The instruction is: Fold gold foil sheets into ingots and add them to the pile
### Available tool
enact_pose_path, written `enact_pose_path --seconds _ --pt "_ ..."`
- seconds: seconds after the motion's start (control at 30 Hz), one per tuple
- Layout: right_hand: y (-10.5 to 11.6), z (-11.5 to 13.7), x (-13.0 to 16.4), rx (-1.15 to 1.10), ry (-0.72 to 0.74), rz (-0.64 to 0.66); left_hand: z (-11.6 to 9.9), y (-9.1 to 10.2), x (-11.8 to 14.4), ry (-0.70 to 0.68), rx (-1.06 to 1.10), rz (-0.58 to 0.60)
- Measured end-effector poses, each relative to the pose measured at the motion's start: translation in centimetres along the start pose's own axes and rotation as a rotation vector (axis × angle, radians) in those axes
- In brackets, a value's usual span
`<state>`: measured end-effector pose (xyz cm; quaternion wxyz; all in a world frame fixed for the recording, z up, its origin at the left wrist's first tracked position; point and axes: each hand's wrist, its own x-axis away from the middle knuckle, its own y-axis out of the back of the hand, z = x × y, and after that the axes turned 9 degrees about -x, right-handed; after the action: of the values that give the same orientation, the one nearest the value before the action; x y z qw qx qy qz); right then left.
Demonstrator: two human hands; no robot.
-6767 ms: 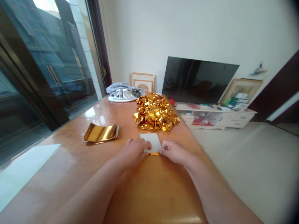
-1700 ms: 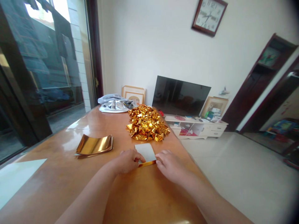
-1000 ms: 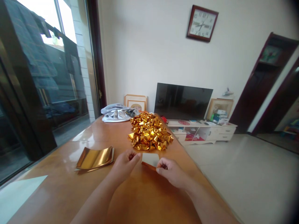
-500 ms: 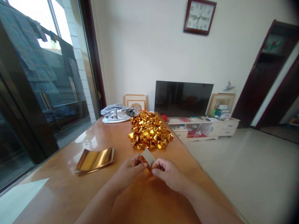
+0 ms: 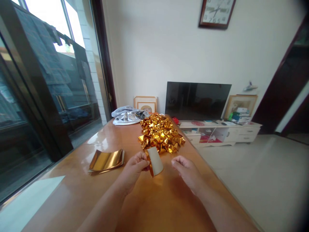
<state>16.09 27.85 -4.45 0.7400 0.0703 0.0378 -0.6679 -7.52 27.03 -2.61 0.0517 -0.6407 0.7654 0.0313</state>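
Observation:
My left hand (image 5: 138,164) pinches one edge of a curled sheet of gold foil paper (image 5: 155,161), its pale inner side facing up and a gold strip showing along the left. To the right of the sheet, my right hand (image 5: 185,169) is apart from it, fingers bent and thumb against the index finger, with nothing visible in them. Just beyond the hands lies a heap of folded gold paper pieces (image 5: 163,132). A stack of flat gold foil sheets (image 5: 106,160) rests on the table to the left.
All this is on a brown wooden table (image 5: 154,206). Grey cloth (image 5: 127,116) lies bunched at its far end, and a pale green sheet (image 5: 31,203) at the near left. Beyond stand a white cabinet (image 5: 231,135) and a television (image 5: 198,100). A glass door (image 5: 62,80) is at left.
My right hand has let go of the foil sheet and moved right. The sheet, now only in my left hand, has sprung wider open. The whole view has shifted slightly.

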Motion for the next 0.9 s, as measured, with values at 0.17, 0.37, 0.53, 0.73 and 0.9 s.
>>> enact_pose_path --seconds 0.17,0.37,0.53,0.73,0.9 --pt "0.0 -0.2 -0.1 -0.006 -0.020 0.019 -0.2 -0.2 0.0 0.026 0.007 -0.018" --pt "-0.1 -0.3 -0.1 0.004 -0.057 0.038 -0.4 -0.1 -0.1 0.028 -0.013 -0.031" --pt "-0.1 -0.3 0.0 0.023 -0.056 0.060 -0.4 0.2 0.0 0.021 0.020 -0.044" --pt "-0.2 -0.8 -0.1 0.034 -0.046 0.083 -0.5 0.1 0.1 0.015 0.045 -0.053" --pt "-0.1 -1.1 -0.1 0.058 -0.005 0.097 -0.7 0.0 0.2 0.006 0.043 -0.067"
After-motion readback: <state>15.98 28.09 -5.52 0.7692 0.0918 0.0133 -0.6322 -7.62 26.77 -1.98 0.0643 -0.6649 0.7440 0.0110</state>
